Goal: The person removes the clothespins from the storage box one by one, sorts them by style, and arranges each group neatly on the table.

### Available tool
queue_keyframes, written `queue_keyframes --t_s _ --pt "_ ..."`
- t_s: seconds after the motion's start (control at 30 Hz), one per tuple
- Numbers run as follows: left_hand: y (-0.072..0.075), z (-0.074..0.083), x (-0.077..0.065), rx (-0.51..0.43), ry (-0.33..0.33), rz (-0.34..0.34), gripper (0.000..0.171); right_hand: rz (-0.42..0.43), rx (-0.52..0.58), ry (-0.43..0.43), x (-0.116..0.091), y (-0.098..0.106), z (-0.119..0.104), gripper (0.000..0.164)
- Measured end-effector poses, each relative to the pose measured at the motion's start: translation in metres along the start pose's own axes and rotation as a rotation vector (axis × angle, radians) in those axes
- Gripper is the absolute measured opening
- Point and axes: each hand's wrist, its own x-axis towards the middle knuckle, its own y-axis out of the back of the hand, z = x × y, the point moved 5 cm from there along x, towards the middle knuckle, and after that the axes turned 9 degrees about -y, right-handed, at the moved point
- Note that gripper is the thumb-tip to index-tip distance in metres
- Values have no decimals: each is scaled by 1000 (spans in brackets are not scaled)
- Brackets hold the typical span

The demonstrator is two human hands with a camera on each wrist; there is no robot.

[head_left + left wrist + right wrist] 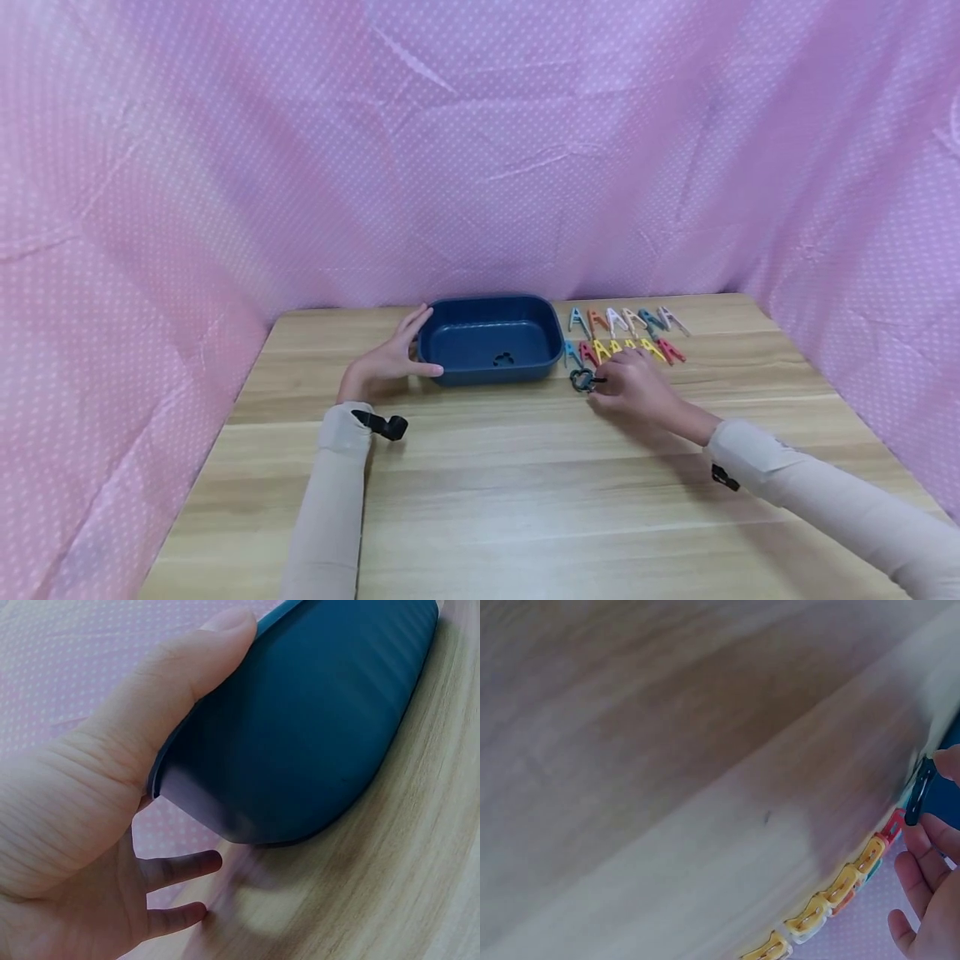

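Note:
A dark blue plastic basin (491, 377) stands near the back of the table. At its left end is my left hand (386, 358), thumb along the near rim and fingers spread toward the far side. In the left wrist view, two lower fingers of that hand stretch out below the basin's wall (322, 712). To the right of the basin, my right hand (637, 387) pinches a dark green clover-shaped clip (581, 381) between thumb and fingers. Edge-on, the clip (921, 791) looks like a glossy dark bar. Inside the basin lies a similar dark clover-shaped clip (503, 359).
Two rows of colourful clothes pegs lie right of the basin, including a light blue peg (577, 321) behind and a red peg (671, 351) in front. My right hand partly overlaps the front row. Pink dotted cloth (480, 167) hangs behind the wooden table (487, 483).

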Motion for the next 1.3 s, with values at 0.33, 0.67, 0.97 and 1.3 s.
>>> queue_keyframes --t_s 0.33,0.67,0.97,1.3 --pt "1 -1 0 -16 1 4 115 -37 19 -17 -2 -6 -1 27" --pt "0 -1 1 1 3 5 111 -86 8 -56 -1 -8 -5 29" --pt "-1 1 4 6 -12 -3 112 -72 -39 -55 2 -9 -7 34" --pt "0 -4 2 6 -1 2 112 -42 -51 -6 4 -7 -10 38"
